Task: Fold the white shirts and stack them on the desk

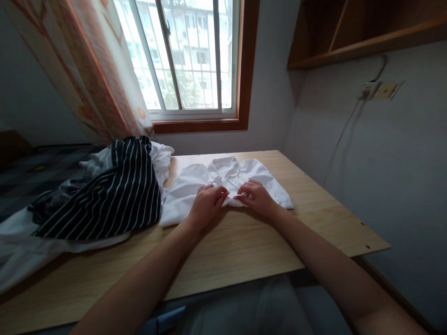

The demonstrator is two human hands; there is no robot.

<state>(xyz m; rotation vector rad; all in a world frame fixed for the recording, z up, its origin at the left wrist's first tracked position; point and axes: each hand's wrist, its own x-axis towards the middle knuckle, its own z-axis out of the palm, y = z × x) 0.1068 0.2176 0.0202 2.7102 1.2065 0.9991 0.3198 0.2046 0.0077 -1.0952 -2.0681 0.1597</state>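
Note:
A white collared shirt (186,186) lies on the wooden tabletop (223,251), its collar toward the window and its sleeves out to either side. Near the middle of its front part, my left hand (208,201) pinches the fabric between thumb and fingers. Just to the right, my right hand (256,195) pinches the same shirt, with a small gap between the two hands. The cloth right under my palms is hidden.
Left of the shirt is a heap of clothes, with a black and white striped garment (118,190) over white ones. A curtain (94,70) hangs by the window (188,56). On the right are a wall socket with a cord (370,90) and a wooden shelf (370,44).

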